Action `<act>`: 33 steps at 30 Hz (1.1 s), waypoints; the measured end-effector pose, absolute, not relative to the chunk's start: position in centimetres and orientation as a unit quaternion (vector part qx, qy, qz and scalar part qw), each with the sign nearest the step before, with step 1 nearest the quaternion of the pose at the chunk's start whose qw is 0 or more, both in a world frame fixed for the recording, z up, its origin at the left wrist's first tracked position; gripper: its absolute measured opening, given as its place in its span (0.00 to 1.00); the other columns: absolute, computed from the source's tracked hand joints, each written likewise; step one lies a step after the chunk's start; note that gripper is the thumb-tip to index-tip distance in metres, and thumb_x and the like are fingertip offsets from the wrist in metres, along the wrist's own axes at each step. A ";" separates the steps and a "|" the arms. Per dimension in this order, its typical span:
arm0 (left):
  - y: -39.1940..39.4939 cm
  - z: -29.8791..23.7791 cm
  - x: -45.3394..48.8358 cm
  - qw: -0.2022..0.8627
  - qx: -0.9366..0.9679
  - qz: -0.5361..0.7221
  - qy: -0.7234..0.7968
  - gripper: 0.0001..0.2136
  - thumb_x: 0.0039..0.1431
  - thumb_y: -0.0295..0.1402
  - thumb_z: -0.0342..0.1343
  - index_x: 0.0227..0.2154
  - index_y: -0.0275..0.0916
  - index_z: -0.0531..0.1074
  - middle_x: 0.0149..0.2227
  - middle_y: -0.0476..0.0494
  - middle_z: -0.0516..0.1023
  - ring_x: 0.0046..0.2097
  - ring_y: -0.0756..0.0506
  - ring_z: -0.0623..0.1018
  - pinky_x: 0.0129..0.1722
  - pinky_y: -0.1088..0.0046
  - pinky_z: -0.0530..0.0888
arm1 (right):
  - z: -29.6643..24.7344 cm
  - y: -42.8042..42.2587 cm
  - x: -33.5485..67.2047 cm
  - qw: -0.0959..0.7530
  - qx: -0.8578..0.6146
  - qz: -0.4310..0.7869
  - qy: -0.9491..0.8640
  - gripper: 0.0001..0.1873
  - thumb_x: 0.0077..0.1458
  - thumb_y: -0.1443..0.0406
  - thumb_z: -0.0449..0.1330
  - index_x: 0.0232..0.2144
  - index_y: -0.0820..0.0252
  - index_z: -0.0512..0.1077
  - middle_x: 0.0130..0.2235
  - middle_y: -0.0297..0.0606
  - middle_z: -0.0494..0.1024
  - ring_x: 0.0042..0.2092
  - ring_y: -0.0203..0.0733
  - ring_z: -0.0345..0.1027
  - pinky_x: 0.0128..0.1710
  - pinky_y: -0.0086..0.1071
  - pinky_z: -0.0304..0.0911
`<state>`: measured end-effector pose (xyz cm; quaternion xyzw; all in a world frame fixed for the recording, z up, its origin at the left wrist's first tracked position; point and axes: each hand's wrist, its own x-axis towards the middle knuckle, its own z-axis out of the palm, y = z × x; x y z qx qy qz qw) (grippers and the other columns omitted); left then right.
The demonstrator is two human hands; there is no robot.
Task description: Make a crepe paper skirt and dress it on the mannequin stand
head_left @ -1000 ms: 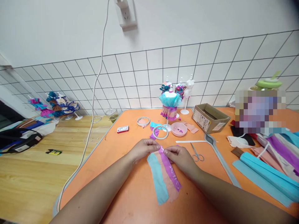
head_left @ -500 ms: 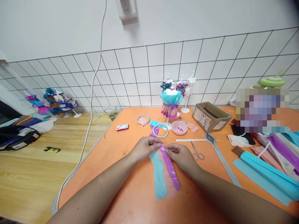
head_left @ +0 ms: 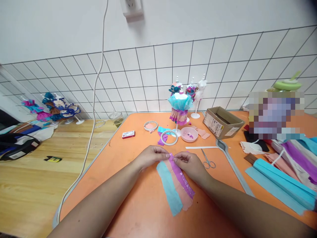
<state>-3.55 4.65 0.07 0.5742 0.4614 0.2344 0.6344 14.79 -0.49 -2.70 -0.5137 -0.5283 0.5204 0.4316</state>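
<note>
A band of crepe paper lies on the orange table [head_left: 138,205] in front of me: a blue strip [head_left: 169,189], a pink strip [head_left: 182,195] and a purple strip [head_left: 182,178] overlapping lengthwise. My left hand [head_left: 150,156] pinches the far end of the band from the left, fingers closed on it. My right hand [head_left: 189,164] pinches the same end from the right, at the top of the purple strip. The near end of the band rests loose on the table.
Small scissors [head_left: 207,159] lie right of my right hand. Beyond are a tape ring [head_left: 169,138], a pink dish [head_left: 189,134], dressed mannequins [head_left: 179,107], a cardboard box [head_left: 222,123] and a white paper strip [head_left: 201,147]. Folded crepe paper [head_left: 282,185] lies at right. A white cable [head_left: 94,99] hangs left.
Both hands stay pinched on the far end of the band. The band's near end has swung slightly to the right; the view has shifted a little.
</note>
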 end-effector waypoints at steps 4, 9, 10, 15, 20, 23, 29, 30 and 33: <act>4.6 -0.3 -3.2 0.591 0.609 0.253 0.465 0.14 0.44 0.40 0.65 0.29 0.35 0.79 0.32 0.42 0.80 0.34 0.47 0.76 0.38 0.71 0.69 | -2.9 -0.5 14.8 0.433 -0.502 0.519 -0.540 0.12 0.48 0.58 0.62 0.29 0.62 0.76 0.30 0.37 0.78 0.33 0.41 0.71 0.34 0.32 0.64; 4.2 -0.5 -2.8 0.548 0.644 0.264 0.464 0.15 0.45 0.42 0.64 0.30 0.34 0.78 0.32 0.42 0.80 0.34 0.46 0.76 0.36 0.71 0.70 | -3.6 -0.3 14.9 0.465 -0.455 0.511 -0.561 0.10 0.49 0.59 0.62 0.31 0.60 0.77 0.34 0.37 0.79 0.37 0.41 0.72 0.40 0.34 0.65; 4.1 -0.5 -2.6 0.545 0.645 0.270 0.462 0.15 0.45 0.42 0.64 0.29 0.34 0.78 0.31 0.43 0.79 0.33 0.47 0.76 0.36 0.72 0.70 | -3.7 -0.3 14.9 0.472 -0.454 0.511 -0.557 0.10 0.49 0.59 0.63 0.31 0.60 0.77 0.33 0.37 0.79 0.37 0.41 0.72 0.39 0.34 0.66; 3.7 -0.3 -2.1 0.542 0.636 0.303 0.458 0.14 0.45 0.42 0.64 0.27 0.34 0.76 0.28 0.46 0.77 0.30 0.50 0.73 0.32 0.75 0.68 | -3.7 -0.2 14.9 0.485 -0.468 0.505 -0.540 0.11 0.47 0.59 0.65 0.30 0.60 0.73 0.30 0.36 0.77 0.33 0.39 0.71 0.34 0.32 0.66; 3.5 -0.4 -1.7 0.532 0.641 0.313 0.455 0.11 0.47 0.38 0.63 0.27 0.34 0.75 0.27 0.46 0.76 0.30 0.50 0.73 0.32 0.75 0.69 | -3.6 -0.3 14.7 0.498 -0.471 0.506 -0.524 0.12 0.47 0.59 0.65 0.30 0.61 0.71 0.28 0.35 0.75 0.32 0.38 0.71 0.33 0.31 0.65; 3.5 -0.5 -1.6 0.525 0.645 0.319 0.455 0.09 0.48 0.36 0.62 0.27 0.34 0.74 0.28 0.46 0.76 0.31 0.49 0.74 0.33 0.74 0.69 | -3.5 -0.5 14.7 0.505 -0.473 0.497 -0.523 0.14 0.49 0.60 0.64 0.38 0.59 0.70 0.29 0.35 0.76 0.32 0.39 0.72 0.32 0.31 0.65; 3.4 -0.6 -1.6 0.531 0.645 0.310 0.453 0.06 0.48 0.32 0.60 0.27 0.34 0.74 0.28 0.46 0.76 0.31 0.49 0.74 0.34 0.73 0.69 | -3.1 -0.9 14.8 0.503 -0.462 0.428 -0.592 0.07 0.53 0.62 0.61 0.34 0.57 0.77 0.36 0.38 0.80 0.36 0.40 0.72 0.37 0.32 0.67; 3.4 -0.6 -1.6 0.530 0.645 0.307 0.456 0.06 0.48 0.32 0.60 0.27 0.34 0.74 0.28 0.45 0.77 0.31 0.48 0.74 0.34 0.73 0.69 | -3.1 -0.9 14.8 0.503 -0.465 0.423 -0.594 0.07 0.53 0.63 0.61 0.33 0.57 0.77 0.36 0.38 0.80 0.36 0.40 0.72 0.36 0.31 0.67; 3.4 -0.5 -1.7 0.532 0.640 0.308 0.461 0.08 0.48 0.34 0.60 0.28 0.33 0.75 0.28 0.45 0.77 0.32 0.49 0.74 0.34 0.74 0.69 | -3.0 -0.9 14.7 0.502 -0.471 0.442 -0.575 0.06 0.52 0.63 0.61 0.32 0.58 0.76 0.33 0.38 0.80 0.33 0.39 0.72 0.34 0.30 0.67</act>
